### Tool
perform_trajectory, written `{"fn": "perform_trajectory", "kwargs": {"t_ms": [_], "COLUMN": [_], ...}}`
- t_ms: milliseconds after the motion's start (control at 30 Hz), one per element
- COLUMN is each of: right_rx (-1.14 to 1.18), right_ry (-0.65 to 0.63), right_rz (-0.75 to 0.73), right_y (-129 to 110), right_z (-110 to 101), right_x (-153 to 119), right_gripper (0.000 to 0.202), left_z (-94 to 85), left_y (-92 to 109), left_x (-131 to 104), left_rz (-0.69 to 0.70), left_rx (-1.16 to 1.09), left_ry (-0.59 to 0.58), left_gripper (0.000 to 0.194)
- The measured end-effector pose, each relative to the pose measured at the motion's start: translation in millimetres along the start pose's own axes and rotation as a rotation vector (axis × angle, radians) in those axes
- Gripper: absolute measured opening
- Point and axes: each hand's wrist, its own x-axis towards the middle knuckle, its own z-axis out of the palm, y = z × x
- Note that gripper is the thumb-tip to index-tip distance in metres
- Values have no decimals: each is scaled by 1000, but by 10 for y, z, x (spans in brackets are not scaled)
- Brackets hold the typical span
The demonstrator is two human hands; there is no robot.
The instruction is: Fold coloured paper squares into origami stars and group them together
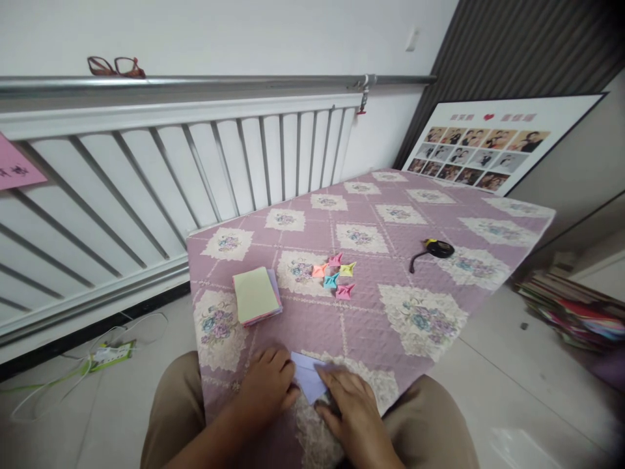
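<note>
A small folded sheet of light purple paper [308,376] lies on the flowered tablecloth close to me, a crease running across its upper part. My left hand [268,381] holds its left edge, fingers curled and thumb beside the paper. On the right edge, my right hand [350,407] grips it with fingers and thumb around the corner. Beyond the hands are several small folded paper figures in pink [344,291], blue [331,281], yellow [347,268] and orange [319,270]. To their left sits a stack of coloured paper [256,295], pale yellow on top.
A black tape measure [439,248] with a strap lies farther right on the table [312,329]. A photo board [502,140] leans at the back. Along the wall runs a radiator [234,166], with glasses [116,66] above its pipe. A power strip [111,354] is on the floor.
</note>
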Motion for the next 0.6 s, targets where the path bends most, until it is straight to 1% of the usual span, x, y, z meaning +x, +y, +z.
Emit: {"fn": "perform_trajectory", "kwargs": {"t_ms": [133,267,400,500,600], "right_rx": [31,30,21,5,36], "right_ry": [-25,-1,90,163,185], "right_rz": [24,17,-24,-39,-37], "right_y": [7,25,45,53,58], "right_z": [-34,-37,10,48,43], "right_x": [70,84,69,71,99], "right_gripper": [51,49,42,38,30], "left_z": [-12,33,57,63,47], "left_y": [-36,-85,-100,-93,-70], "left_x": [65,84,93,101,107], "left_rz": [86,157,164,146,87], "left_rx": [56,101,118,50,-30], "left_ry": [34,85,124,109,100], "left_gripper": [23,24,23,17,9]}}
